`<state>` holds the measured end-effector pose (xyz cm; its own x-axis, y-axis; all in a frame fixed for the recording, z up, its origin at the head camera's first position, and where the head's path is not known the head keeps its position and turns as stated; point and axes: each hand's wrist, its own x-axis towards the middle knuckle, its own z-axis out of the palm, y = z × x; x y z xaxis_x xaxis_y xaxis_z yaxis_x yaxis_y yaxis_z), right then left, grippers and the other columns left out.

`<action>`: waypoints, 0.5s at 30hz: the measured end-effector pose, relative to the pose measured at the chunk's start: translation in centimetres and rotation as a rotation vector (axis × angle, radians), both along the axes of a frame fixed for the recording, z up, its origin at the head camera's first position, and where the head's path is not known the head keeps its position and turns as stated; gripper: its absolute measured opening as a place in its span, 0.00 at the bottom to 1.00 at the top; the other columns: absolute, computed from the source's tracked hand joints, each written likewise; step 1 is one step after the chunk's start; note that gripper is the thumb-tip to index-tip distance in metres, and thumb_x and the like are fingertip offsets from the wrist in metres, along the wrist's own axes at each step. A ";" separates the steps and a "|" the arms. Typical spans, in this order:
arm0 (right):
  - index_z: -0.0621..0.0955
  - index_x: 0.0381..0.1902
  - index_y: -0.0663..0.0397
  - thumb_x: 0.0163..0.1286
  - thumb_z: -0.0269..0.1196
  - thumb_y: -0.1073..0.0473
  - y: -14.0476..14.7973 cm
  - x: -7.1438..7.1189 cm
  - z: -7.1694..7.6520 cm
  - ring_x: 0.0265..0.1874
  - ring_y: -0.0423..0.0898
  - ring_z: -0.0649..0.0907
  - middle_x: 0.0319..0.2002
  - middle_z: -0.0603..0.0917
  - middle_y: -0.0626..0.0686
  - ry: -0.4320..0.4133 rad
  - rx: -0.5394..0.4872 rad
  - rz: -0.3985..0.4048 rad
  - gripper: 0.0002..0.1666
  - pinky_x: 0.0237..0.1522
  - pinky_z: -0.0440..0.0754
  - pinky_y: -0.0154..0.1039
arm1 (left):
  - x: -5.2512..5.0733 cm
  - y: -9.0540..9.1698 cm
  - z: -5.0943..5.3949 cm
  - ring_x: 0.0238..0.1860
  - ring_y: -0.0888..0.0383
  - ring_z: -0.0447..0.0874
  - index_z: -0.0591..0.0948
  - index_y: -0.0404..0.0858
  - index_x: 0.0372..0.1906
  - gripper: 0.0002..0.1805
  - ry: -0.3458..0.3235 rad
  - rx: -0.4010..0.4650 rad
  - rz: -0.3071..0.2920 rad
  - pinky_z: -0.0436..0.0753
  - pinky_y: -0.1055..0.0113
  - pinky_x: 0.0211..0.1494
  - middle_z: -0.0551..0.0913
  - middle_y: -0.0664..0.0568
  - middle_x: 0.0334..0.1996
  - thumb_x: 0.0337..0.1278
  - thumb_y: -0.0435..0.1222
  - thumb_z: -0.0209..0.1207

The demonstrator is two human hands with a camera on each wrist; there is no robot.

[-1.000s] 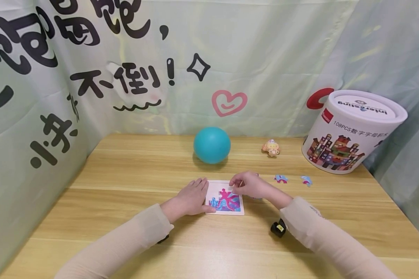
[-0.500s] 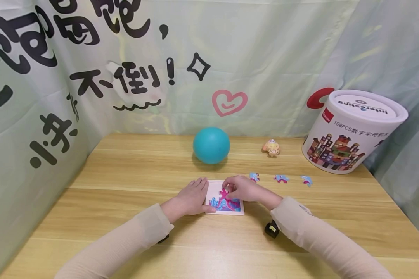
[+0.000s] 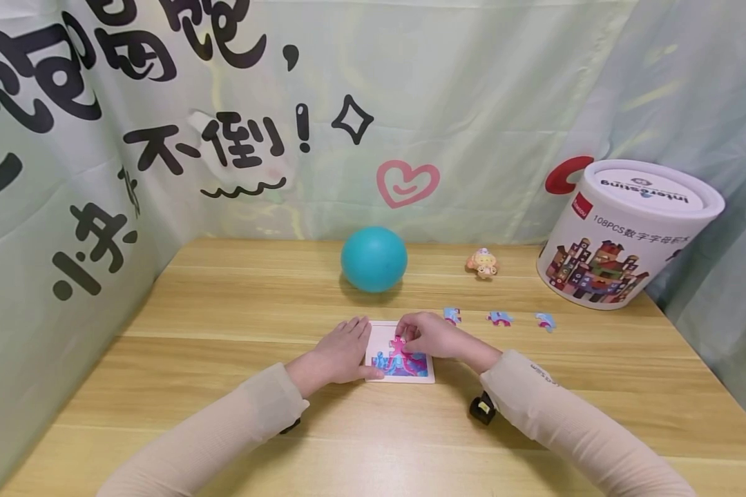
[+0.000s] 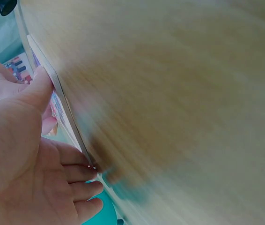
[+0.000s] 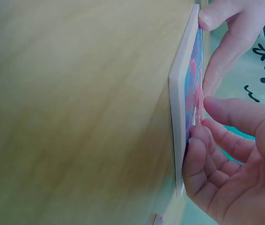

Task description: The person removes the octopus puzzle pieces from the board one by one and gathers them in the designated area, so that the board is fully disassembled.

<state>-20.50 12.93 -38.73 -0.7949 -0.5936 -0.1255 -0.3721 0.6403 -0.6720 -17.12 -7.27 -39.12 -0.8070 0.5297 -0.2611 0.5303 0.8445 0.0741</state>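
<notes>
And there's the teal ball toward the back of the wooden table, little figurine to its right, white tub farther right, pink heart smiling on the pale cloth behind!

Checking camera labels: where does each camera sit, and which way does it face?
Head: on the head, looking forward and down at the puzzle board; left hand, right hand, both sleeves show.
Left wrist: at that wrist, towards its palm and the board's edge; both hands show.
Right wrist: at that wrist, towards its fingers at the board; both hands show.
Both wrist views share the board's edge.
</notes>
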 end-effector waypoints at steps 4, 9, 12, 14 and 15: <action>0.79 0.37 0.58 0.58 0.64 0.68 0.2 -0.1 -0.1 0.25 0.41 0.74 0.25 0.76 0.47 0.007 -0.031 0.000 0.08 0.28 0.75 0.35 | 0.0 0.0 0.0 0.69 0.46 0.48 0.55 0.27 0.68 0.51 -0.002 0.006 0.001 0.51 0.57 0.68 0.52 0.39 0.69 0.53 0.64 0.49; 0.79 0.40 0.59 0.60 0.63 0.69 0.3 -0.1 -0.2 0.26 0.42 0.75 0.25 0.76 0.47 -0.008 -0.059 -0.014 0.09 0.29 0.75 0.35 | 0.0 0.0 0.0 0.69 0.46 0.47 0.55 0.27 0.68 0.51 -0.006 0.007 0.006 0.51 0.57 0.68 0.52 0.39 0.69 0.53 0.63 0.50; 0.79 0.40 0.57 0.61 0.62 0.68 0.4 -0.1 -0.2 0.26 0.42 0.74 0.26 0.76 0.48 -0.013 -0.057 -0.027 0.09 0.29 0.75 0.35 | 0.0 0.0 0.0 0.69 0.46 0.47 0.54 0.27 0.68 0.51 -0.006 0.005 0.006 0.51 0.57 0.68 0.52 0.39 0.69 0.53 0.63 0.50; 0.79 0.38 0.55 0.61 0.62 0.68 0.5 0.0 -0.3 0.25 0.42 0.74 0.26 0.77 0.48 -0.018 -0.060 -0.029 0.08 0.28 0.74 0.36 | 0.0 0.0 0.0 0.69 0.46 0.47 0.54 0.27 0.68 0.51 -0.005 0.006 0.005 0.51 0.57 0.68 0.52 0.39 0.69 0.53 0.63 0.50; 0.79 0.38 0.54 0.61 0.62 0.68 0.5 -0.1 -0.3 0.25 0.42 0.74 0.25 0.77 0.48 -0.021 -0.061 -0.031 0.08 0.27 0.74 0.35 | 0.0 0.0 0.0 0.69 0.46 0.47 0.54 0.27 0.68 0.51 -0.005 0.007 0.006 0.51 0.57 0.68 0.52 0.39 0.69 0.53 0.63 0.50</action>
<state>-20.56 13.45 -39.04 -0.8106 -0.5758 -0.1070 -0.3378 0.6090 -0.7177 -17.09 -7.29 -39.16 -0.8087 0.5269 -0.2613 0.5250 0.8470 0.0831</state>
